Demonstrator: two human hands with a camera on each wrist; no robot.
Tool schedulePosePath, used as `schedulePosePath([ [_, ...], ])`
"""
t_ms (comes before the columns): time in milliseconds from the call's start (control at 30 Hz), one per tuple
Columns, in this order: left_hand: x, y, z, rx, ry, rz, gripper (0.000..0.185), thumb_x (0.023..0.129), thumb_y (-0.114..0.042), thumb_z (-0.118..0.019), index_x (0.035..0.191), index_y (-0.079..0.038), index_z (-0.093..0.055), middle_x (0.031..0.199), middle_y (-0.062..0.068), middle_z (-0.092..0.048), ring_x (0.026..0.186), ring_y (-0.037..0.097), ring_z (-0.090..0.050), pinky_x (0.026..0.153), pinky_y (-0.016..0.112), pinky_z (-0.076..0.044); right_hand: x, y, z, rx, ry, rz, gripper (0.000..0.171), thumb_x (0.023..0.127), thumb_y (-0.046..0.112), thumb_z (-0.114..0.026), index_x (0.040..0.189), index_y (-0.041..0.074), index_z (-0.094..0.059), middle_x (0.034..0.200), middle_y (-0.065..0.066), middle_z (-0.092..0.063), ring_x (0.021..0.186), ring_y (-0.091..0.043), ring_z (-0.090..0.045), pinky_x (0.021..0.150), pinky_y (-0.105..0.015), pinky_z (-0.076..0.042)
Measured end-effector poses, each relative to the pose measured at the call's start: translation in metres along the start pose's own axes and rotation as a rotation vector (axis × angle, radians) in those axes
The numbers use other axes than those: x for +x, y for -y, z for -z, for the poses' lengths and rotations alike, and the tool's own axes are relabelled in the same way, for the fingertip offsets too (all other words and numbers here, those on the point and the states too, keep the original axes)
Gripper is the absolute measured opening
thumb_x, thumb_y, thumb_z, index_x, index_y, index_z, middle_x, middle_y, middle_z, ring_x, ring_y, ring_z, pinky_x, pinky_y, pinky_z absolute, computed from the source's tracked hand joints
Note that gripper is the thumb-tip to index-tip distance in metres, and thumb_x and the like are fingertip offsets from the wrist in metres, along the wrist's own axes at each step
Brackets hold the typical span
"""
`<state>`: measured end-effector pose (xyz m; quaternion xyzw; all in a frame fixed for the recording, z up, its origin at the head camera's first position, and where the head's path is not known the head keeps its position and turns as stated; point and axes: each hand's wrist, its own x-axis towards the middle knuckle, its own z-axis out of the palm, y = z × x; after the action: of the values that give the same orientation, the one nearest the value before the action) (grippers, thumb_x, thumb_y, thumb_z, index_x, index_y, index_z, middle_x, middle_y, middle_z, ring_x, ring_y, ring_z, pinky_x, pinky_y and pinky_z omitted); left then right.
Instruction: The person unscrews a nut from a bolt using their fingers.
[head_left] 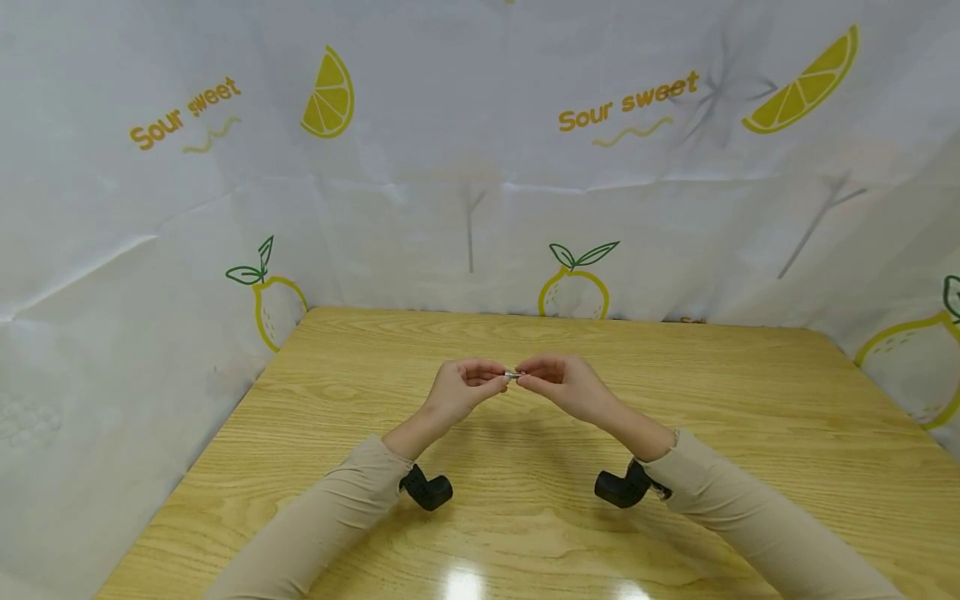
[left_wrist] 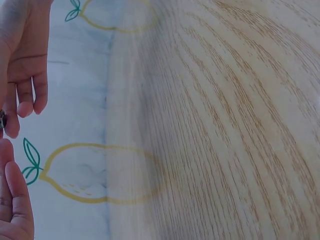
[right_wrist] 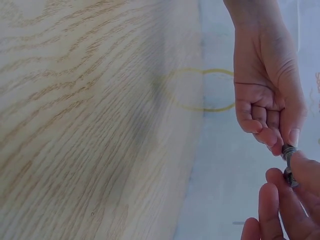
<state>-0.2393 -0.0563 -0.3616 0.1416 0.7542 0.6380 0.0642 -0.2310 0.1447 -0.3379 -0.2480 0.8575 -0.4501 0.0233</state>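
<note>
Nearest the viewer, two beige sleeves reach over the wooden desk, each wrist carrying a small black camera. Above the middle of the desk the left hand and the right hand meet fingertip to fingertip, both raised off the wood. Between them sits a small metal piece, possibly a bolt with a nut, though it is too small to tell; each hand pinches one end of it with thumb and fingers. The desk lies bare around the hands out to its edges. Behind hangs a white cloth printed with lemons and the words "Sour sweet".
</note>
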Motion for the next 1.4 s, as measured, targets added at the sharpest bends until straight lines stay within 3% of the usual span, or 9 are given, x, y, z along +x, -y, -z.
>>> schedulePosePath([
  [200, -0.0003, -0.0001, 0.0000, 0.003, -0.006, -0.005, 0.022, 0.087, -0.014, -0.065, 0.105, -0.001, -0.068, 0.099, 0.016, -0.069, 0.099, 0.039, -0.063, 0.086, 0.046, -0.053, 0.0001, 0.0001, -0.0001, -0.004, -0.033, 0.009, 0.033, 0.089, 0.017, -0.064, 0.117, 0.000, -0.062, 0.110, -0.018, -0.067, 0.096, -0.028, -0.066, 0.079, -0.032, -0.055],
  [467, 0.0005, 0.0004, 0.0001, 0.012, -0.007, -0.011, 0.023, 0.087, -0.014, -0.066, 0.106, -0.001, -0.068, 0.100, 0.017, -0.069, 0.099, 0.040, -0.063, 0.086, 0.046, -0.053, 0.0013, 0.0005, 0.0017, -0.003, 0.033, 0.007, 0.033, 0.097, 0.021, -0.051, 0.117, -0.004, -0.061, 0.105, -0.020, -0.069, 0.096, -0.037, -0.064, 0.084, -0.042, -0.054],
  [833, 0.0008, -0.0001, 0.0002, 0.001, -0.014, -0.002, 0.022, 0.087, -0.013, -0.066, 0.105, 0.000, -0.067, 0.099, 0.016, -0.069, 0.097, 0.037, -0.064, 0.086, 0.045, -0.054, 0.0014, 0.0010, 0.0003, 0.016, -0.032, 0.016, 0.029, 0.088, 0.013, -0.064, 0.113, -0.001, -0.061, 0.107, -0.020, -0.065, 0.091, -0.026, -0.066, 0.074, -0.025, -0.055],
  [1133, 0.0009, 0.0008, 0.0007, 0.018, -0.013, -0.011, 0.023, 0.087, -0.014, -0.066, 0.106, 0.000, -0.067, 0.100, 0.018, -0.069, 0.095, 0.035, -0.065, 0.086, 0.045, -0.053, 0.0022, -0.0004, 0.0007, 0.002, 0.028, 0.011, 0.030, 0.096, 0.019, -0.052, 0.113, -0.003, -0.062, 0.100, -0.020, -0.069, 0.093, -0.035, -0.065, 0.081, -0.041, -0.055],
  [1400, -0.0002, 0.0002, 0.0006, 0.011, -0.003, -0.018, 0.024, 0.087, -0.013, -0.066, 0.106, 0.000, -0.067, 0.100, 0.019, -0.069, 0.097, 0.039, -0.064, 0.086, 0.046, -0.053, 0.0006, -0.0007, -0.0003, -0.009, -0.028, 0.021, 0.026, 0.089, 0.015, -0.063, 0.110, 0.000, -0.062, 0.104, -0.017, -0.066, 0.089, -0.023, -0.065, 0.074, -0.026, -0.054],
])
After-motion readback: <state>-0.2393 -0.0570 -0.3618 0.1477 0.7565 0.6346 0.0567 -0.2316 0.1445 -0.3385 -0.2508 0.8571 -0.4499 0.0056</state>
